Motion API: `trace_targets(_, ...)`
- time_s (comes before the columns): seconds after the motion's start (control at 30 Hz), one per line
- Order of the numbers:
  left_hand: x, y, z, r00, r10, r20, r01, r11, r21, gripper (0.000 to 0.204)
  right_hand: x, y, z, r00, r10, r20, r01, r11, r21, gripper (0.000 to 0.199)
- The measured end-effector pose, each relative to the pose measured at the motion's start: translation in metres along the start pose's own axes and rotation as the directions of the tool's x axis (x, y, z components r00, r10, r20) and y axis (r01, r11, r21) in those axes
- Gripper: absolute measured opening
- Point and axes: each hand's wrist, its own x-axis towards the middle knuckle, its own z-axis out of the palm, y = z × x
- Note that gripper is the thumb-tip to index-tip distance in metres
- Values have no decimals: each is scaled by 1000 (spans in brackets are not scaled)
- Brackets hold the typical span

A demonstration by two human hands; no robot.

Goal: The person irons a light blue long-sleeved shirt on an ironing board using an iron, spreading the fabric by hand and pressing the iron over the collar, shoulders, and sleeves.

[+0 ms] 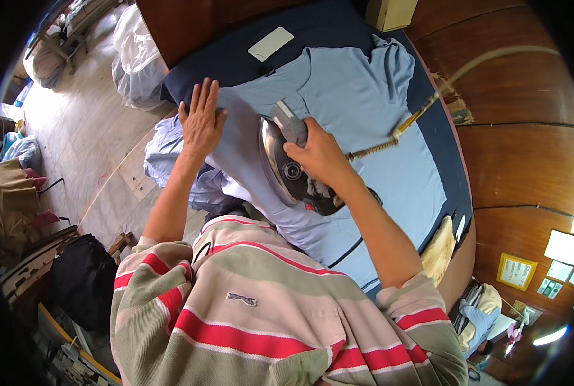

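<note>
The right hand (319, 154) grasps the iron (287, 168) on the blue shirt (364, 96), while the left hand (201, 119) presses flat, fingers spread.

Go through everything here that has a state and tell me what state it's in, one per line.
Light blue shirt: spread flat on the board, one sleeve hanging off the edge.
Iron: resting on the shirt, gripped.
Right hand: closed round the iron's handle.
Left hand: open, pressed flat on the shirt.
Ironing board: covered in dark blue cloth.

Bright daylight from upper left, washing out the floor (74, 128) and plastic bags (132, 55). Sharp, evenly lit centre. Heavy fisheye bending and black vignette at rim; glaring lamp (550, 336) lower right.
</note>
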Motion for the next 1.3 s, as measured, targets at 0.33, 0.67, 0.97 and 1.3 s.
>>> trace_targets(0.33, -8, -13, -20, 902, -336, -273, 252, 920, -301, 28, 58, -34, -2, 995, -90, -33, 89, 996, -31, 42)
trace_targets(0.67, 35, -8, 11, 937, -347, -45, 343, 935, -88, 15, 95, -38, 7, 994, -102, 32, 103, 994, -25, 39)
trace_targets(0.97, 30, -9, 10, 960, -273, -65, 265, 958, -110, 15, 89, -45, 2, 998, -61, 32, 60, 998, 35, 37)
trace_targets(1.3, 35, -10, 5, 946, -324, 22, 324, 938, -121, 12, 76, -62, 7, 994, -6, 107, 12, 998, -54, 42)
